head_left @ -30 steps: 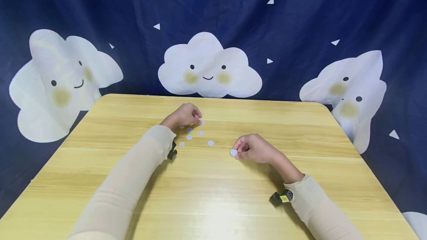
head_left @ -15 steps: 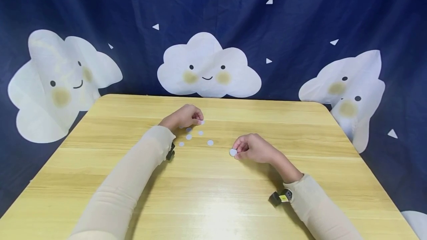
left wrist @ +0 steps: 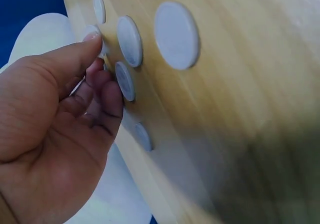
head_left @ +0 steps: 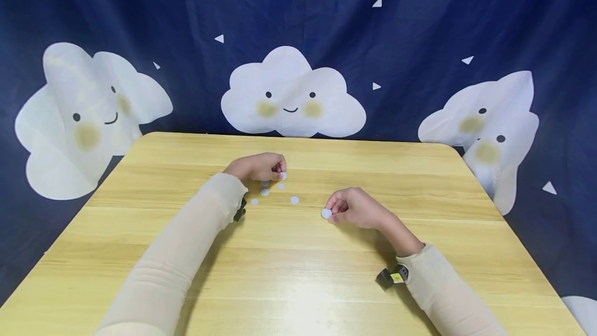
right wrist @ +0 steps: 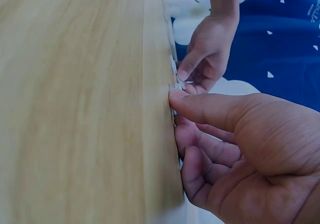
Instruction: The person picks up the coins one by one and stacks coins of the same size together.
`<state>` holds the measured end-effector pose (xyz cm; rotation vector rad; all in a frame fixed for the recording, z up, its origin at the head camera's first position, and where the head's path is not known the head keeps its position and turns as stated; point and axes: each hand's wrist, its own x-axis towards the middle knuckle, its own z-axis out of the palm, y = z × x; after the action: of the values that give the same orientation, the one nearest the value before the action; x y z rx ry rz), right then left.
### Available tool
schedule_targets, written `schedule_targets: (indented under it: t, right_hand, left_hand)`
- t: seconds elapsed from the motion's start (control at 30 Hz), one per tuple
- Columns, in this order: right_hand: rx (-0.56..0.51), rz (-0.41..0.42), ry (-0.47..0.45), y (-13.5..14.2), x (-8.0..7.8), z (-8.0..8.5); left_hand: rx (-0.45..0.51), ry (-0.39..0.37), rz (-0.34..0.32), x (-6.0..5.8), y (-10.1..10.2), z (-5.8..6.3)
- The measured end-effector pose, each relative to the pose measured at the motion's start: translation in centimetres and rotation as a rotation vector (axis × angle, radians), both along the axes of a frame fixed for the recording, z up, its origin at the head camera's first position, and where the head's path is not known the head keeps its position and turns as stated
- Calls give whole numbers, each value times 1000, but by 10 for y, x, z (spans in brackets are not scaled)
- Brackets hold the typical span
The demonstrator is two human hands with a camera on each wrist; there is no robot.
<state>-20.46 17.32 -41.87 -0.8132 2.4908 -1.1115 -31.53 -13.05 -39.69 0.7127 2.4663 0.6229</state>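
Note:
Small round white discs lie on the wooden table. At the far left of centre, my left hand (head_left: 261, 166) pinches one white disc (head_left: 283, 176) between thumb and fingers, low over the tabletop. In the left wrist view the thumb overlaps that disc (left wrist: 91, 32), and several loose discs lie close by, the largest-looking disc (left wrist: 177, 36) nearest the camera. My right hand (head_left: 360, 207) pinches another white disc (head_left: 326, 213) right at the table surface, to the right of the group. The right wrist view shows its thumb (right wrist: 210, 109) pressed near the table, the disc mostly hidden.
Between the hands lies a loose disc (head_left: 294, 200), with another disc (head_left: 254, 202) beside the left sleeve. The wooden table (head_left: 298, 263) reaches back to a dark blue curtain (head_left: 396, 40) with white clouds. A black wrist camera (head_left: 386, 278) sits under the right cuff.
My left hand has come slightly toward me with its pinched disc, and now covers some discs that showed before. The right hand and its disc have stayed in place.

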Motion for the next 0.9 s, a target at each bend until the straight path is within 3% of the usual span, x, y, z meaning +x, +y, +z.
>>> schedule_targets:
  t: [0.27, 0.4, 0.6, 0.9]
  right_hand:
    - [-7, 0, 0, 1, 0, -1]
    - [-6, -4, 0, 1, 1, -1]
    - [-4, -1, 7, 1, 0, 0]
    - [-11, -9, -3, 1, 1, 0]
  left_hand:
    - [142, 62, 55, -4, -7, -11]
    - [246, 28, 130, -7, -11, -17]
    - [391, -36, 213, -2, -12, -16]
    - [459, -86, 265, 10, -13, -20]
